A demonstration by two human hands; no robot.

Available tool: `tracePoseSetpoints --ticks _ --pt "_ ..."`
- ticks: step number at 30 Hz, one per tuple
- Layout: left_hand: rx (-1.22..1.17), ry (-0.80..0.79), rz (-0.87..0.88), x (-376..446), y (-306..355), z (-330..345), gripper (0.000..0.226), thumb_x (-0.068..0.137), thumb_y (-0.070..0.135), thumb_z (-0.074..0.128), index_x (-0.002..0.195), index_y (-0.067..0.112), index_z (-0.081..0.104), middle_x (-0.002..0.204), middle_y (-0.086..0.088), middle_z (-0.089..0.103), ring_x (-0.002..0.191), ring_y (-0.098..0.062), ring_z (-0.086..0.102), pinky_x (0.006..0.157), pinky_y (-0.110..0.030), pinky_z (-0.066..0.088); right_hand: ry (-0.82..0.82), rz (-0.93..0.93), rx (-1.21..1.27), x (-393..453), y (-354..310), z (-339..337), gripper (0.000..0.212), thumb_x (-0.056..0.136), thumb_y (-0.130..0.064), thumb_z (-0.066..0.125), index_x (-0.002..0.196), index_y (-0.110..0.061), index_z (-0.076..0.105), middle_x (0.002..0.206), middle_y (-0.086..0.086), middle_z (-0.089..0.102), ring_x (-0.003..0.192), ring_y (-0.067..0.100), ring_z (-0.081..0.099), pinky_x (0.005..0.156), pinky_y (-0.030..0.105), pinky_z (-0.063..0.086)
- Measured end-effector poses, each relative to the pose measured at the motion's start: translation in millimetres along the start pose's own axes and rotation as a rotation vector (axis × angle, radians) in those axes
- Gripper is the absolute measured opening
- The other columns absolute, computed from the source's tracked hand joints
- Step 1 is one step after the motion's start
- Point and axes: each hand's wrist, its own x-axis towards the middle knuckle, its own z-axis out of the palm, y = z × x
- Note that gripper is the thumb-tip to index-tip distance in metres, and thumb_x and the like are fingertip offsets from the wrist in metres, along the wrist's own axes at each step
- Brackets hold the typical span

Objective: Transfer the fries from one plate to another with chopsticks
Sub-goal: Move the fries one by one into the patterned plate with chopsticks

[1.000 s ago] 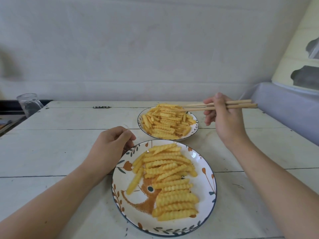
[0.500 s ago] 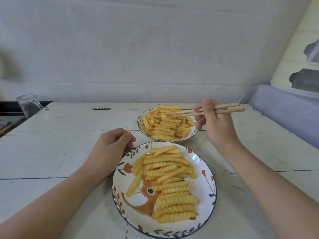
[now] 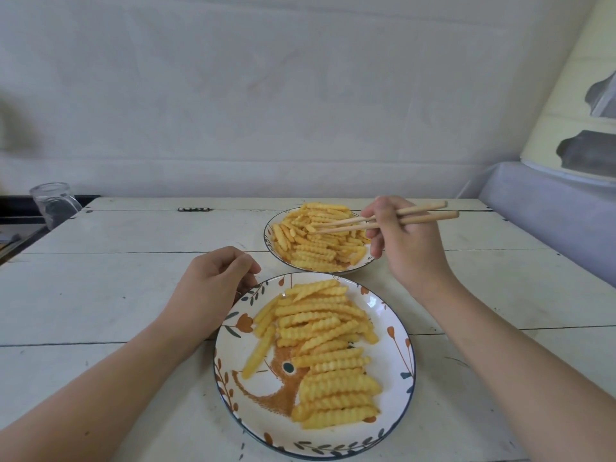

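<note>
right hand (image 3: 405,243) pinched wooden chopsticks (image 3: 376,219), tips over far plate (image 3: 270,244) | left hand (image 3: 213,285) loosely curled, empty, at near fox-print plate (image 3: 396,331) rim | crinkle-cut fries (image 3: 320,240) heaped on both plates | likely light, stiff, brittle; ridges aid grip | best pinched mid-length, gently | plates glazed ceramic, table (image 3: 100,288) painted planks

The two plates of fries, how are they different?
The near plate looks bigger than the far plate, though it is also closer. The near plate shows orange and leaf drawings; the far plate's inside is hidden under fries. The chopsticks reach over the far plate, not the near plate. Both hold crinkle-cut fries and have dark rims.
</note>
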Motion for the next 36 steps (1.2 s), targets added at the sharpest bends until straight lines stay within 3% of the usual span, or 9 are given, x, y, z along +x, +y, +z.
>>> tracePoseSetpoints --ticks 5,9,13,16,21,26,29,32,36 --pt "0.0 -0.001 -0.001 -0.2 0.5 0.2 0.028 0.102 0.017 0.055 0.082 0.012 0.074 0.072 0.001 0.069 0.066 -0.016 0.059 0.069 -0.035 0.05 0.001 0.012 -0.012 -0.6 0.9 2.6 0.035 0.106 -0.028 0.045 0.085 -0.012 0.067 0.064 0.003 0.055 0.048 0.018 0.051 0.05 0.034 0.046" --pt "0.0 -0.004 0.001 -0.6 0.6 -0.9 0.028 0.101 0.018 0.055 0.081 0.012 0.074 0.073 -0.001 0.07 0.067 -0.017 0.06 0.07 -0.036 0.05 0.124 0.061 0.181 8.4 -21.4 -14.3 0.05 0.109 -0.032 0.037 0.075 -0.008 0.064 0.055 0.006 0.054 0.038 0.02 0.047 0.042 0.027 0.039" --pt "0.003 -0.009 -0.002 -0.9 0.7 -1.0 0.029 0.101 0.019 0.055 0.08 0.014 0.074 0.071 0.001 0.07 0.067 -0.019 0.059 0.071 -0.038 0.05 -0.027 0.154 0.42 8.4 -49.0 -47.3 0.062 0.104 -0.044 0.036 0.059 -0.014 0.066 0.048 0.01 0.049 0.033 0.018 0.036 0.04 0.022 0.028" --pt "-0.006 -0.013 -0.012 -1.0 1.0 -0.7 0.029 0.101 0.019 0.055 0.081 0.013 0.074 0.071 0.0 0.07 0.066 -0.02 0.059 0.07 -0.039 0.05 -0.166 0.194 0.381 2.5 -58.0 -56.7 0.059 0.097 -0.048 0.039 0.058 -0.013 0.065 0.045 0.012 0.046 0.03 0.016 0.033 0.04 0.02 0.026" --pt "-0.001 -0.011 -0.009 -1.1 0.8 -1.0 0.029 0.101 0.018 0.055 0.081 0.013 0.074 0.071 0.002 0.07 0.067 -0.019 0.06 0.07 -0.04 0.051 -0.243 0.18 0.293 -1.5 -59.0 -51.6 0.051 0.091 -0.044 0.046 0.058 -0.012 0.069 0.043 0.011 0.047 0.028 0.017 0.033 0.038 0.02 0.025" --pt "-0.002 -0.008 -0.014 -0.8 1.5 -0.4 0.029 0.101 0.019 0.055 0.081 0.013 0.074 0.07 0.003 0.07 0.067 -0.02 0.06 0.07 -0.04 0.051 -0.082 0.157 0.353 4.9 -54.9 -57.9 0.05 0.099 -0.038 0.047 0.06 -0.014 0.068 0.047 0.009 0.048 0.033 0.016 0.03 0.042 0.022 0.018" --pt "0.001 -0.012 -0.012 -0.9 1.4 -0.6 0.028 0.101 0.019 0.055 0.081 0.014 0.074 0.07 0.003 0.07 0.067 -0.019 0.06 0.071 -0.04 0.051 0.031 0.118 0.296 9.1 -39.8 -53.1 0.05 0.106 -0.035 0.041 0.072 -0.008 0.066 0.053 0.008 0.051 0.038 0.018 0.038 0.04 0.023 0.028" --pt "0.009 -0.011 -0.01 -1.2 1.3 -1.1 0.029 0.101 0.02 0.054 0.081 0.014 0.074 0.072 0.001 0.07 0.068 -0.019 0.061 0.071 -0.04 0.051 -0.033 0.105 0.119 3.6 -25.9 -38.9 0.052 0.107 -0.034 0.037 0.079 -0.002 0.066 0.055 0.007 0.054 0.039 0.021 0.043 0.039 0.026 0.035" --pt "0.008 -0.011 -0.009 -1.3 2.2 -1.4 0.028 0.1 0.02 0.055 0.081 0.014 0.074 0.072 0.001 0.071 0.067 -0.019 0.061 0.071 -0.04 0.052 -0.033 0.109 0.046 1.7 -23.5 -35.1 0.049 0.107 -0.03 0.042 0.076 -0.001 0.067 0.053 0.008 0.053 0.036 0.022 0.041 0.037 0.027 0.034"
